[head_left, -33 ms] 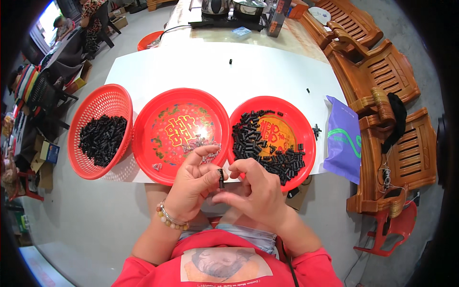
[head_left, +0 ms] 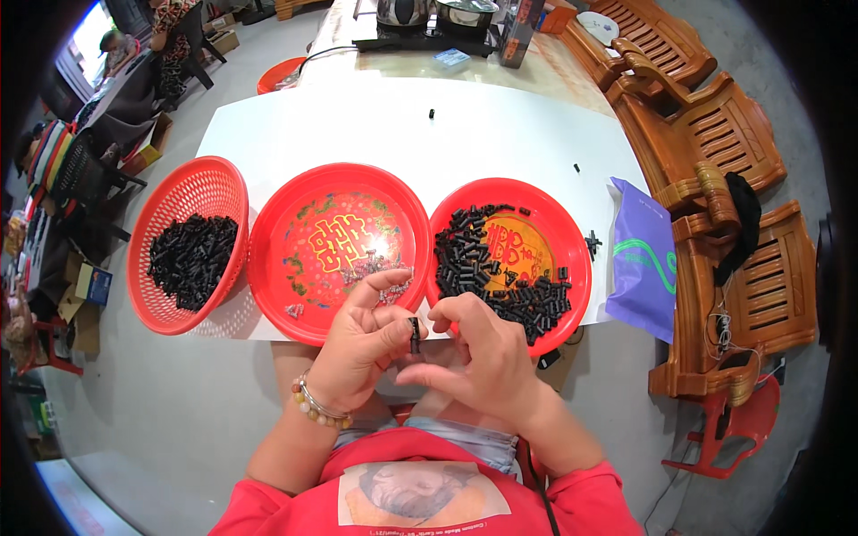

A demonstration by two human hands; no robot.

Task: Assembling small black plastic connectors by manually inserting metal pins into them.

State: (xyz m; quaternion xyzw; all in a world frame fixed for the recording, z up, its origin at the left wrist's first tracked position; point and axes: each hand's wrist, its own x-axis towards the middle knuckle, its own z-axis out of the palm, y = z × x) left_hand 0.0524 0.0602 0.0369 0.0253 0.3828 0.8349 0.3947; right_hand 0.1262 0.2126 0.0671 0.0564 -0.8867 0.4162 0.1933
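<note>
My left hand (head_left: 365, 344) pinches a small black cylindrical part (head_left: 415, 336) upright between thumb and forefinger, in front of the trays. Just right of it, my right hand (head_left: 478, 362) is open, thumb and forefinger apart around a gap, with nothing visible in it. A red round tray (head_left: 277, 201) in the middle holds a small heap of tiny clear or silvery pieces (head_left: 366, 268), partly hidden behind my left fingers. The red tray on the right (head_left: 579, 241) carries many loose black cylindrical parts (head_left: 527, 308). On the left, a red perforated basket (head_left: 165, 205) contains a pile of similar black parts (head_left: 192, 259).
On the white tabletop (head_left: 322, 121) lie single black pieces (head_left: 432, 114) and a small black cluster (head_left: 593, 244). A purple bag (head_left: 639, 259) rests at the right edge. Pots on a black stove (head_left: 424, 45) stand at the back. Wooden chairs (head_left: 715, 134) line the right.
</note>
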